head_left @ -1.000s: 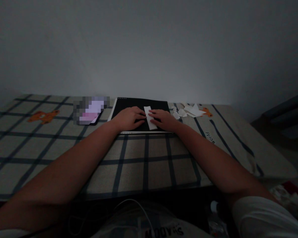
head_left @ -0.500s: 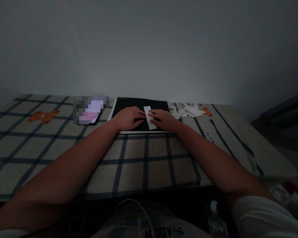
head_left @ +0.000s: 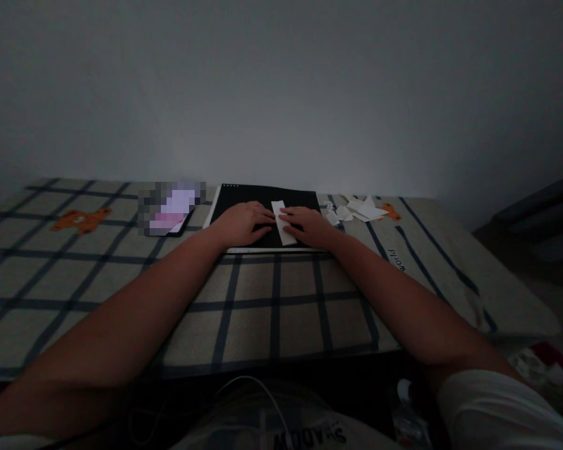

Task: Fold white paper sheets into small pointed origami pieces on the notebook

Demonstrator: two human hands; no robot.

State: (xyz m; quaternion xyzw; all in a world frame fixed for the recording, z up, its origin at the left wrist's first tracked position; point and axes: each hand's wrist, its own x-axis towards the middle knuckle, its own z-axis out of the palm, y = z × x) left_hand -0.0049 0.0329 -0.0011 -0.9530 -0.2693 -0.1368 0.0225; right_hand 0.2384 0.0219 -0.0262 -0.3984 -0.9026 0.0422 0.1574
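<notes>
A narrow strip of folded white paper (head_left: 281, 220) lies on a black sheet or board (head_left: 244, 195) with white edges. My left hand (head_left: 244, 223) rests flat on the black surface, its fingertips at the strip's left edge. From the other side my right hand (head_left: 312, 226) lies over the strip, fingers stretched across its right part and thumb near its lower end. The fingers of both hands are spread, and neither hand grips the paper.
White paper scraps (head_left: 359, 208) lie right of the black board. A phone (head_left: 176, 209) with a lit, partly blurred screen is at the left. A checked cloth (head_left: 281, 306) covers the table, which meets a wall. Below the front edge are a white cable (head_left: 263, 384) and a plastic bottle (head_left: 409, 419).
</notes>
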